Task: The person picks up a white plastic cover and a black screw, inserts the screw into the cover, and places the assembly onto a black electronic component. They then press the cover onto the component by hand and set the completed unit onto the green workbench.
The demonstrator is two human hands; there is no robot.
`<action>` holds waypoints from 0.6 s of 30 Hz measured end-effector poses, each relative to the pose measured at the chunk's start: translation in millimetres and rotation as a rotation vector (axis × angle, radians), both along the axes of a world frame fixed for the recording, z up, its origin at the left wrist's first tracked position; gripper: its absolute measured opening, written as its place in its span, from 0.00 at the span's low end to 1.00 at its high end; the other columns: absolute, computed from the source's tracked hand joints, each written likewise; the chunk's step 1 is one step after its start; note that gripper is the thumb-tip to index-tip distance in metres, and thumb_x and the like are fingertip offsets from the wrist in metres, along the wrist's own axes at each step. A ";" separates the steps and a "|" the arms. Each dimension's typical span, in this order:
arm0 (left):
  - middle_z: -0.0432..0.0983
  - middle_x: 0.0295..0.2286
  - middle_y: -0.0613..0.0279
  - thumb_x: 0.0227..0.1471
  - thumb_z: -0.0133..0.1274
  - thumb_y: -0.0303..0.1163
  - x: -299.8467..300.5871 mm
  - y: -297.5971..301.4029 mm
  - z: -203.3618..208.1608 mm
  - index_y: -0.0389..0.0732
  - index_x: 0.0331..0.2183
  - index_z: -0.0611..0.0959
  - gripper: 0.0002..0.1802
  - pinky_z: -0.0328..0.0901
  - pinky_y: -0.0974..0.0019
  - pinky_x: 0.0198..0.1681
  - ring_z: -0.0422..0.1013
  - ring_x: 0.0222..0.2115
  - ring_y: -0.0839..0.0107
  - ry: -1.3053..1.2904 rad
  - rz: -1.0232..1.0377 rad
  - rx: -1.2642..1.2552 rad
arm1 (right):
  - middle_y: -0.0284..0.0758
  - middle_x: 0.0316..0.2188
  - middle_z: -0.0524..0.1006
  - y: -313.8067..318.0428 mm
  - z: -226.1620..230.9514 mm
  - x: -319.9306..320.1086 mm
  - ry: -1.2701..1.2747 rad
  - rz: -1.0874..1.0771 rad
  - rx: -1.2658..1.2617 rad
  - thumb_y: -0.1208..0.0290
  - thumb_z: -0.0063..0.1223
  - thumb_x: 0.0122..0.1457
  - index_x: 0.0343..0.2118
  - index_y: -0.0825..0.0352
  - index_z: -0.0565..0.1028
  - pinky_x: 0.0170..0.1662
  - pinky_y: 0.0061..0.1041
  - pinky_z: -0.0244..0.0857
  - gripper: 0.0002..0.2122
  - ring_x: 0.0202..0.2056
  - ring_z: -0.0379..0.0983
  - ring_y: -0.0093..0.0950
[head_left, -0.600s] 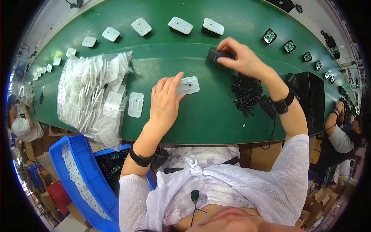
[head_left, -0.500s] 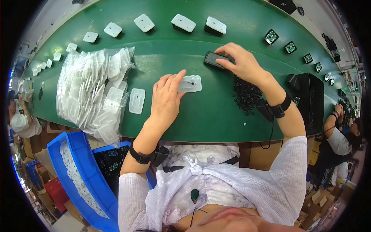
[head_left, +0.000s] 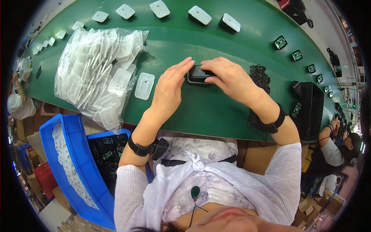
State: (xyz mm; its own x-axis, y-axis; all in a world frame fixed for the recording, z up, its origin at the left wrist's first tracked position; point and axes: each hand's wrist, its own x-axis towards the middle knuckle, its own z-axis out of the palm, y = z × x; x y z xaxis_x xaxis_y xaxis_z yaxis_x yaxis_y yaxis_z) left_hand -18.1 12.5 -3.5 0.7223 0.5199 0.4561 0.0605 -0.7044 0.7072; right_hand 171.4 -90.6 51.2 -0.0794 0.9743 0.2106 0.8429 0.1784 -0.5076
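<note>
My right hand (head_left: 233, 79) grips a black plastic housing (head_left: 196, 72) from its right side. Under the housing, a thin pale rim shows of the translucent white plate (head_left: 191, 82) on the green table. My left hand (head_left: 169, 87) is held with its fingers stretched out, the fingertips against the left side of the housing and plate. Left of that hand, a second translucent plate (head_left: 145, 86) lies flat by itself. Small black parts (head_left: 259, 78) are heaped behind my right wrist.
A clear bag full of translucent plates (head_left: 92, 73) lies at the left. White-topped housings (head_left: 199, 15) line the far side; open housings with circuit boards (head_left: 280, 43) curve down the right, near a black bin (head_left: 311, 112). A blue tray (head_left: 80, 166) holds white pieces below left.
My right hand has brought the black housing left and nearer, down onto the plate beside my left hand. The left hand stays by the plate. The whole view has shifted slightly.
</note>
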 end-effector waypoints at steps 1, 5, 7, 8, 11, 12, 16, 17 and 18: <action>0.71 0.50 0.56 0.45 0.46 0.13 -1.1 -0.3 -0.6 0.40 0.51 0.74 0.29 0.62 0.61 0.50 0.67 0.50 0.58 0.024 -0.016 0.016 | 0.39 0.42 0.76 3.0 -3.0 -2.1 -0.050 0.036 0.017 0.75 0.59 0.50 0.43 0.69 0.73 0.45 0.32 0.69 0.16 0.43 0.72 0.39; 0.72 0.50 0.59 0.46 0.44 0.15 -4.5 0.6 -8.7 0.40 0.49 0.76 0.26 0.61 0.59 0.51 0.67 0.51 0.59 0.111 -0.030 0.106 | 0.39 0.42 0.76 6.6 -6.1 -6.4 -0.136 0.067 0.025 0.76 0.59 0.49 0.40 0.69 0.73 0.45 0.32 0.69 0.14 0.43 0.72 0.37; 0.71 0.51 0.60 0.46 0.44 0.15 -5.9 -0.6 -8.6 0.40 0.50 0.76 0.27 0.61 0.59 0.52 0.67 0.51 0.60 0.137 -0.024 0.135 | 0.38 0.43 0.76 5.6 -7.0 -10.3 -0.164 0.053 0.047 0.76 0.59 0.49 0.40 0.70 0.74 0.44 0.31 0.69 0.14 0.43 0.72 0.37; 0.70 0.52 0.61 0.46 0.44 0.16 -6.2 -1.0 -7.7 0.40 0.50 0.76 0.27 0.61 0.59 0.52 0.67 0.51 0.60 0.158 -0.022 0.171 | 0.38 0.43 0.76 5.0 -8.3 -12.2 -0.195 0.034 0.077 0.77 0.59 0.48 0.39 0.70 0.74 0.44 0.31 0.70 0.14 0.43 0.72 0.36; 0.70 0.53 0.61 0.46 0.44 0.17 -7.8 -2.7 -4.8 0.41 0.51 0.75 0.27 0.61 0.59 0.52 0.67 0.52 0.61 0.202 -0.002 0.250 | 0.37 0.44 0.76 -1.5 -21.7 -17.5 -0.257 -0.026 0.181 0.78 0.59 0.47 0.40 0.70 0.75 0.42 0.29 0.71 0.15 0.43 0.73 0.35; 0.70 0.53 0.61 0.46 0.44 0.17 -8.0 -3.1 -3.6 0.41 0.51 0.75 0.27 0.61 0.59 0.52 0.67 0.52 0.61 0.207 -0.006 0.244 | 0.37 0.44 0.76 -3.3 -24.4 -18.5 -0.252 -0.028 0.175 0.78 0.59 0.47 0.40 0.70 0.75 0.42 0.29 0.71 0.15 0.43 0.73 0.35; 0.68 0.54 0.61 0.46 0.46 0.19 -8.0 -5.1 -2.4 0.40 0.52 0.74 0.28 0.61 0.60 0.52 0.66 0.53 0.63 0.259 -0.011 0.343 | 0.37 0.44 0.75 -8.7 -31.9 -21.2 -0.319 -0.072 0.257 0.80 0.57 0.46 0.42 0.70 0.74 0.40 0.28 0.72 0.17 0.43 0.73 0.35; 0.67 0.55 0.61 0.46 0.46 0.20 -8.3 -5.7 -2.3 0.40 0.53 0.73 0.28 0.61 0.60 0.52 0.66 0.53 0.63 0.269 -0.010 0.372 | 0.37 0.44 0.75 -8.8 -32.6 -21.3 -0.317 -0.078 0.276 0.81 0.56 0.46 0.42 0.70 0.74 0.40 0.28 0.73 0.17 0.44 0.73 0.35; 0.67 0.55 0.61 0.46 0.46 0.20 -8.4 -7.1 -2.6 0.40 0.53 0.73 0.28 0.61 0.60 0.52 0.66 0.53 0.63 0.268 -0.016 0.371 | 0.37 0.44 0.75 -9.2 -31.9 -21.0 -0.318 -0.084 0.274 0.81 0.56 0.46 0.42 0.70 0.74 0.40 0.28 0.73 0.17 0.44 0.73 0.35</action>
State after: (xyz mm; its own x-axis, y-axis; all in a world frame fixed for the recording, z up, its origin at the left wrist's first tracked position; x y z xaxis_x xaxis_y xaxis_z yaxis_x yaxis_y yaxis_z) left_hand -26.5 5.4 -6.1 0.8467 0.3443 0.4057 0.1937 -0.9095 0.3677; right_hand 150.4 -99.8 19.2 -0.1048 0.8918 0.4402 0.9671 0.1945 -0.1637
